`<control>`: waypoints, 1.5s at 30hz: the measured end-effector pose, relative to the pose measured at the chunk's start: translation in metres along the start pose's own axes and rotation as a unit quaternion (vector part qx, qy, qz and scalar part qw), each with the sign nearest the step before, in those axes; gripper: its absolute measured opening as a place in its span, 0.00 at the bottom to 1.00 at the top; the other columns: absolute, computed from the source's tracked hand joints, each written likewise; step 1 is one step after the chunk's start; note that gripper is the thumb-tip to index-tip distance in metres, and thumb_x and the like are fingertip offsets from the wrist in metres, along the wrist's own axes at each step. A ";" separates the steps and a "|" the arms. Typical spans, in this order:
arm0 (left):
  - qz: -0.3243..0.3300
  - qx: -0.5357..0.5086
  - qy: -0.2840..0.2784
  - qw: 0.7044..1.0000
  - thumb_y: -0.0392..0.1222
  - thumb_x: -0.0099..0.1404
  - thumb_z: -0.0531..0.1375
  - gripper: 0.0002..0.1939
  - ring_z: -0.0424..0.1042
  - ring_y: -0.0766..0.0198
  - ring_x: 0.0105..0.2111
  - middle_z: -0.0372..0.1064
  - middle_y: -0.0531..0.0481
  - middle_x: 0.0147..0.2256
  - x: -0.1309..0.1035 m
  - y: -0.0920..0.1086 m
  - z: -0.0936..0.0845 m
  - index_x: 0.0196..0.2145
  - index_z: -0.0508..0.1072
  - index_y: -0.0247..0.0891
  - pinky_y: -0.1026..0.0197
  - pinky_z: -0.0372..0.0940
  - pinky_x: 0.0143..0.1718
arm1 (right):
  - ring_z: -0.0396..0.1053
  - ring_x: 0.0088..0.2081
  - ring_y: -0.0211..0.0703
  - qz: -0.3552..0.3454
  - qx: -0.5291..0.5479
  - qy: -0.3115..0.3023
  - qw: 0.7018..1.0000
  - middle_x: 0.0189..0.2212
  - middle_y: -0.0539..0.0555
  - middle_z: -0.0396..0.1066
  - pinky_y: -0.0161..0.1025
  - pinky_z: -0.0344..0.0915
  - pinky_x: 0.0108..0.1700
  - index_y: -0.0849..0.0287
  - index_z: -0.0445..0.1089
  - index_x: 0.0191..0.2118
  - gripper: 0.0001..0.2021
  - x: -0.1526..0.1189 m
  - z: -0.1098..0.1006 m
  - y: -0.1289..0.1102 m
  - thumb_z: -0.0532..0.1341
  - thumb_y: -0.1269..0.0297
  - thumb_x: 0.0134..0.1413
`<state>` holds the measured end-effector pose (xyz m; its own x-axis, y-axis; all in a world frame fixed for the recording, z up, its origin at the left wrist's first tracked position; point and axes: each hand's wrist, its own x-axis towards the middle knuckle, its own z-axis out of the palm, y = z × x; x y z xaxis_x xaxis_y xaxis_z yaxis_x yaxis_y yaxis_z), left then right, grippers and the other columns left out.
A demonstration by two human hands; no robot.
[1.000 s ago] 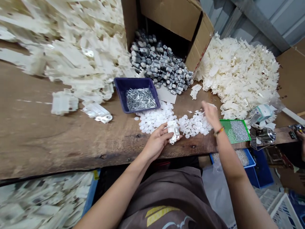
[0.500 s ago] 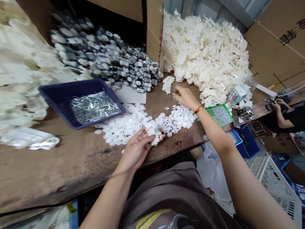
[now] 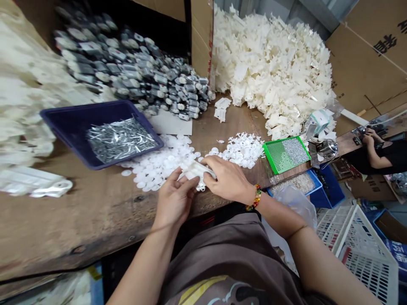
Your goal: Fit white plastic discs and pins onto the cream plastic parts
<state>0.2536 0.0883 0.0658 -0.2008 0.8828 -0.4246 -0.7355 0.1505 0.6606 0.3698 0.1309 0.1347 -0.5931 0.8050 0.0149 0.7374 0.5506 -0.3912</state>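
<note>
My left hand is closed around a white plastic part at the front edge of the wooden table. My right hand, with a beaded bracelet at its wrist, pinches the upper right side of the same white part. Fingers partly cover the part, so its full shape is hidden. Just behind both hands lie loose white discs and a heap of small white pieces.
A dark blue tray of metal pins stands left. Grey-and-white parts are heaped behind, with white plastic pieces to their right. A green tray sits right. Another person's arms show far right.
My right hand has come down and left from beside the small stack of white pieces and now grips the part in my left hand. The view has shifted slightly.
</note>
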 end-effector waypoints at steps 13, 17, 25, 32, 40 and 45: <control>0.033 0.027 -0.040 0.998 0.33 0.45 0.66 0.31 0.74 0.65 0.30 0.76 0.49 0.33 -0.001 -0.002 0.005 0.49 0.68 0.33 0.66 0.65 0.34 | 0.66 0.30 0.39 -0.008 0.064 0.056 0.996 0.29 0.50 0.68 0.35 0.62 0.34 0.58 0.62 0.47 0.16 -0.007 0.003 0.008 0.53 0.72 0.50; 0.051 0.061 -0.052 0.995 0.38 0.47 0.65 0.32 0.74 0.60 0.33 0.76 0.46 0.36 0.000 -0.003 0.001 0.52 0.67 0.31 0.62 0.66 0.36 | 0.68 0.31 0.41 -0.047 -0.010 0.138 0.989 0.31 0.53 0.70 0.37 0.63 0.36 0.60 0.64 0.44 0.13 -0.004 0.011 0.002 0.51 0.71 0.53; 0.162 0.217 -0.036 0.962 0.38 0.56 0.58 0.29 0.69 0.59 0.48 0.71 0.47 0.49 -0.010 0.000 -0.005 0.56 0.65 0.33 0.60 0.61 0.50 | 0.67 0.29 0.40 -0.073 -0.025 0.103 0.992 0.28 0.52 0.70 0.36 0.63 0.33 0.59 0.64 0.41 0.08 -0.002 0.029 -0.005 0.53 0.65 0.57; 0.153 0.265 -0.094 0.947 0.41 0.59 0.56 0.30 0.65 0.56 0.52 0.68 0.43 0.51 -0.012 0.007 -0.015 0.58 0.61 0.31 0.57 0.57 0.55 | 0.66 0.34 0.41 -0.115 0.056 0.110 0.986 0.33 0.55 0.67 0.37 0.64 0.37 0.60 0.65 0.42 0.09 -0.006 0.031 -0.006 0.53 0.64 0.59; 0.137 0.271 -0.151 0.941 0.41 0.56 0.60 0.27 0.68 0.58 0.46 0.69 0.43 0.48 -0.020 0.018 -0.021 0.53 0.62 0.32 0.59 0.62 0.48 | 0.62 0.32 0.37 0.021 0.217 0.002 0.976 0.33 0.50 0.65 0.35 0.60 0.35 0.57 0.62 0.42 0.11 -0.001 0.019 0.009 0.55 0.56 0.58; 0.108 0.268 -0.181 0.940 0.40 0.54 0.61 0.26 0.68 0.58 0.46 0.69 0.45 0.48 -0.026 0.021 -0.023 0.52 0.65 0.35 0.57 0.61 0.49 | 0.55 0.26 0.35 0.016 0.253 -0.027 0.967 0.23 0.45 0.57 0.34 0.53 0.30 0.57 0.59 0.29 0.13 -0.002 0.026 0.013 0.55 0.53 0.56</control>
<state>0.2289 0.0580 0.0762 -0.0040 0.9975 -0.0705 -0.2513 0.0672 0.9656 0.3723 0.1310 0.1061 -0.5980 0.8001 -0.0472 0.5116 0.3357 -0.7909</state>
